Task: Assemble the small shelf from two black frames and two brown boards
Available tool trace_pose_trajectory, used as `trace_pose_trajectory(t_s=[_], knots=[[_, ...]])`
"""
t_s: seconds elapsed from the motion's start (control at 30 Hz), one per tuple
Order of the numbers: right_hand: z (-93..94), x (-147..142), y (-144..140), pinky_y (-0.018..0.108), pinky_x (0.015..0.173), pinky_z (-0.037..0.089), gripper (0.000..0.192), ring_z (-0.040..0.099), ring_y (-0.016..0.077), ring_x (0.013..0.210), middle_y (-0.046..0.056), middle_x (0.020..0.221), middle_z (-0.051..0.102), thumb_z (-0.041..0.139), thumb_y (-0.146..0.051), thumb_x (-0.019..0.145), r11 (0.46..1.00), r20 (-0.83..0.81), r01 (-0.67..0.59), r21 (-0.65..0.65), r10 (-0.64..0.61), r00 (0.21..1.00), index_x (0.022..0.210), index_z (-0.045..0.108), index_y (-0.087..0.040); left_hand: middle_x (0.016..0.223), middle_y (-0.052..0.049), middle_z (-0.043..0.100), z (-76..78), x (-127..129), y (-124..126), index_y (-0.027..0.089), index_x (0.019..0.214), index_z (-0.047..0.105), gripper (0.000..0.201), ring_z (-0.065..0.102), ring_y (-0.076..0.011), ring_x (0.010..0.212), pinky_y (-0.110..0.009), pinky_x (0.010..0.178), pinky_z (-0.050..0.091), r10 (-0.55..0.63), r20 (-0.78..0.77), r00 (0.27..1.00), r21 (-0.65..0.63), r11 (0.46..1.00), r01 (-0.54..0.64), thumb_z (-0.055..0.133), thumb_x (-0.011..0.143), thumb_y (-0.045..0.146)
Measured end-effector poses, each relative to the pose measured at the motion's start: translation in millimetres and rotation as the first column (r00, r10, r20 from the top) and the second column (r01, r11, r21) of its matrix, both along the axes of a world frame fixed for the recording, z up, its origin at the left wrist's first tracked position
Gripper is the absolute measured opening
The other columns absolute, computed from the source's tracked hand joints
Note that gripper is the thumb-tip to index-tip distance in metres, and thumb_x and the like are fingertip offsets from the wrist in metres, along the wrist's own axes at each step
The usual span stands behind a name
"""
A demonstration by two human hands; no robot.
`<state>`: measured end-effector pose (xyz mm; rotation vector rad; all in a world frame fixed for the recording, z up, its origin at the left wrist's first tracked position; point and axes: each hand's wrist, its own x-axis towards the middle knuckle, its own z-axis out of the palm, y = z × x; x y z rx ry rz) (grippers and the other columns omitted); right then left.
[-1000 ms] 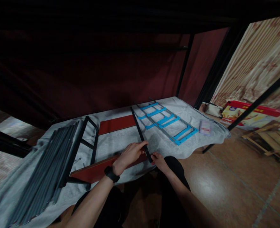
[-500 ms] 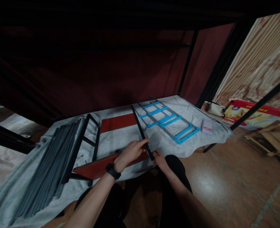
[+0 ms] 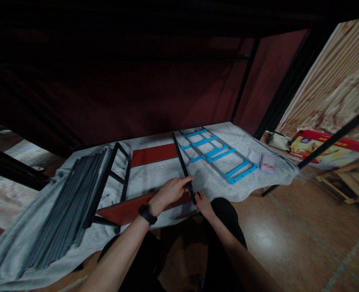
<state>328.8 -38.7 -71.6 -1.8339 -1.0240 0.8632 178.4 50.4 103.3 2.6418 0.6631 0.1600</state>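
A black metal bar [image 3: 181, 159] runs away from me across the grey cloth, at the right ends of two red-brown boards, the far board [image 3: 155, 154] and the near board [image 3: 121, 211]. My left hand [image 3: 171, 192], with a black watch at the wrist, is closed over the bar near its close end. My right hand [image 3: 204, 205] is closed against the right side of that end, its fingertips pressed together; whatever they hold is hidden. At the boards' left ends stands a black metal frame [image 3: 116, 177].
Several grey tubes [image 3: 65, 213] lie bundled on the cloth [image 3: 219, 188] at left. Blue brackets on grey rods [image 3: 243, 173] lie to the right, beside a blurred packet [image 3: 268, 163]. A red and yellow box [image 3: 322, 148] and a folded wooden stool [image 3: 354, 182] sit on the floor.
The view has shifted slightly, so the layout sits a little further right. Both hands keep their places at the near end of the bar.
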Motion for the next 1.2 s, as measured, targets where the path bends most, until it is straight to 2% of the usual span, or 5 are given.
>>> trace_pose_trajectory(t_s=[0.2, 0.47, 0.7, 0.9, 1.2], knots=[[-0.3, -6.0, -0.6, 0.029, 0.054, 0.053, 0.011, 0.062, 0.0160, 0.053, -0.002, 0.065, 0.060, 0.039, -0.029, 0.091, 1.000, -0.202, 0.011, 0.026, -0.005, 0.979, 0.087, 0.047, -0.024, 0.105, -0.004, 0.071, -2.0, -1.0, 0.1, 0.028, 0.127, 0.057, 0.041, 0.065, -0.0199, 0.096, -0.028, 0.085, 0.047, 0.020, 0.001, 1.000, -0.004, 1.000, -0.020, 0.052, 0.088, 0.015], [-0.8, -5.9, -0.6, 0.032, 0.053, 0.056, 0.025, 0.062, 0.0169, 0.051, -0.002, 0.062, 0.060, 0.039, -0.046, 0.093, 0.999, -0.355, 0.038, -0.022, -0.044, 0.934, 0.088, 0.048, -0.023, 0.110, -0.005, 0.070, -6.9, -2.5, 0.4, 0.029, 0.132, 0.055, 0.045, 0.064, -0.0212, 0.101, -0.030, 0.088, 0.048, 0.021, 0.000, 1.000, 0.018, 1.000, -0.021, 0.053, 0.089, 0.016], [-0.2, -0.2, -3.8, 0.030, 0.045, 0.048, 0.029, 0.053, 0.0159, 0.040, -0.003, 0.050, 0.056, 0.046, -0.047, 0.091, 0.999, -0.307, 0.016, -0.037, -0.027, 0.951, 0.078, 0.054, -0.022, 0.111, -0.004, 0.071, -7.5, -2.4, -0.7, 0.029, 0.133, 0.054, 0.046, 0.064, -0.0212, 0.103, -0.031, 0.091, 0.048, 0.037, 0.006, 0.999, 0.003, 0.999, -0.037, 0.052, 0.089, 0.015], [-2.3, -2.5, -1.8, 0.030, 0.051, 0.053, 0.018, 0.060, 0.0161, 0.049, -0.004, 0.060, 0.058, 0.042, -0.040, 0.089, 0.996, -0.338, 0.082, -0.032, -0.088, 0.937, 0.090, 0.051, -0.023, 0.112, -0.005, 0.070, -7.8, -4.6, -0.9, 0.028, 0.134, 0.054, 0.046, 0.064, -0.0222, 0.104, -0.032, 0.092, 0.048, 0.028, 0.001, 1.000, 0.011, 1.000, -0.028, 0.052, 0.089, 0.016], [-7.0, -5.4, 1.2, 0.029, 0.047, 0.050, 0.018, 0.057, 0.0158, 0.046, -0.004, 0.058, 0.055, 0.047, -0.041, 0.085, 0.998, -0.324, 0.070, -0.010, -0.069, 0.943, 0.085, 0.050, -0.024, 0.108, -0.005, 0.070, -10.6, -6.7, 0.3, 0.028, 0.133, 0.055, 0.046, 0.064, -0.0219, 0.102, -0.031, 0.089, 0.048, 0.031, -0.004, 1.000, 0.025, 0.999, -0.031, 0.052, 0.089, 0.016]])
